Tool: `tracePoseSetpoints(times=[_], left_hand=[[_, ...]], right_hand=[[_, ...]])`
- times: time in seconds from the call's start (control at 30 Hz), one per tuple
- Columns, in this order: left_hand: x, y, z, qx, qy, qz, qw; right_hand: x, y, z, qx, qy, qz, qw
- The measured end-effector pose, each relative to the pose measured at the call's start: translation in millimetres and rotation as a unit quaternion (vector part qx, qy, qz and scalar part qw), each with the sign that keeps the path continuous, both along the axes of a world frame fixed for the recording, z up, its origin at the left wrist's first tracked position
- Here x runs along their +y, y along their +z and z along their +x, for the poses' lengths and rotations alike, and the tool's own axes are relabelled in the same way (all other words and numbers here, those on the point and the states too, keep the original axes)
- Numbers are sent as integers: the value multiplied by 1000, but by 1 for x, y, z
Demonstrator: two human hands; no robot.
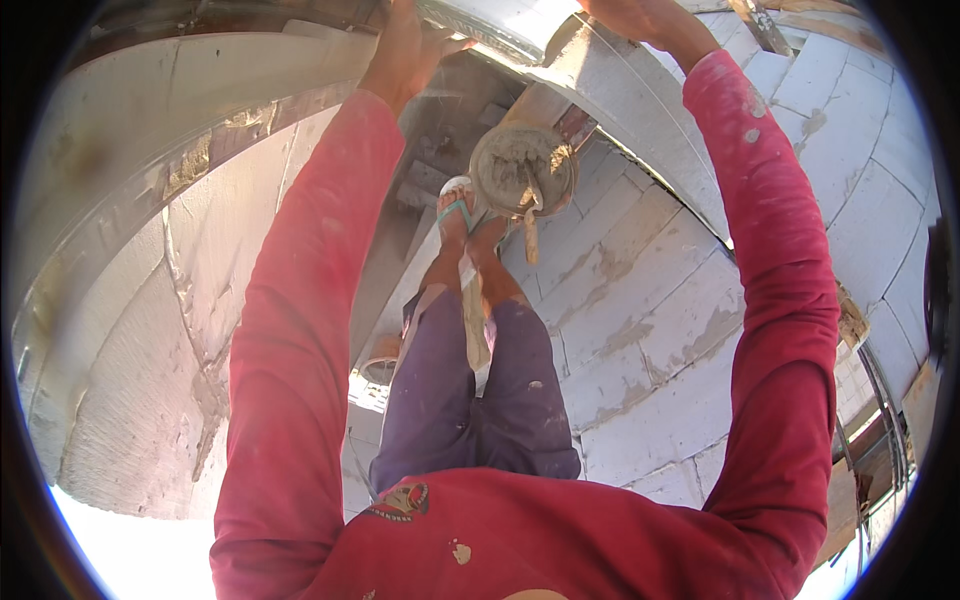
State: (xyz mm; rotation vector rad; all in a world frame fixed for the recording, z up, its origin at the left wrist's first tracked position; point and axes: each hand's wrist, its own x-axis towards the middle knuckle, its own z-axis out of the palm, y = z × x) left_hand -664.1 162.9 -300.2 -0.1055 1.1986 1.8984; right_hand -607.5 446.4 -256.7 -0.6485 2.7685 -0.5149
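Note:
Both my arms reach up and forward in red sleeves. At the top edge of the picture, a pale, sunlit block [520,22] spans the gap between my hands. My left hand [408,52] is at its left end, thumb stretched along its underside. My right hand [660,24] meets its right end; the frame cuts off most of those fingers. Below the block, near my feet, stands a round bucket [487,190] of grey mortar. A trowel [532,187] rests in it, its wooden handle hanging over the near rim.
A wall of white blocks [640,300] with mortar-smeared joints runs along the right. Another pale wall [130,390] rises at the left, under a curved grey beam [200,80]. My sandalled foot [455,205] is close beside the bucket. Dark cables [885,400] hang at the far right.

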Motion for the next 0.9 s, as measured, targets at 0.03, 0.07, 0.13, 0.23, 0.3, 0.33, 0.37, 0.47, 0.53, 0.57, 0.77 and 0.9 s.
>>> tracePoseSetpoints(times=[0.03,0.07,0.13,0.23,0.3,0.33,0.37,0.47,0.53,0.57,0.77,0.9], left_hand=[[-1,-1,0,4,0,-2,1000],[-1,-2,-1,8,-1,-4,1000],[-6,0,0,-31,38,-19,999],[3,10,5,-39,66,-18,997],[6,9,5,-24,61,0,998],[4,7,5,-14,51,14,999],[4,5,5,-3,40,29,999],[-3,8,3,6,38,23,999],[6,17,9,14,70,5,997],[9,21,12,19,86,-5,996],[1,6,35,-159,197,75,964],[13,-27,54,-228,229,53,945]], right_hand=[[-3,3,-1,-15,-17,-7,1000],[-6,5,-2,-29,-35,-14,999],[-22,31,-4,-154,-138,-69,976],[-22,41,2,-174,-190,-125,958],[-11,22,5,-86,-129,-117,981],[-11,16,1,-19,-66,-94,993],[-9,12,0,49,-3,-69,996],[-35,71,-3,-230,-169,-84,955],[-35,75,-4,-305,-244,-90,916],[-32,69,-3,-287,-236,-91,924],[-15,21,4,-86,-155,-155,972],[-15,12,6,-43,-146,-185,971]])
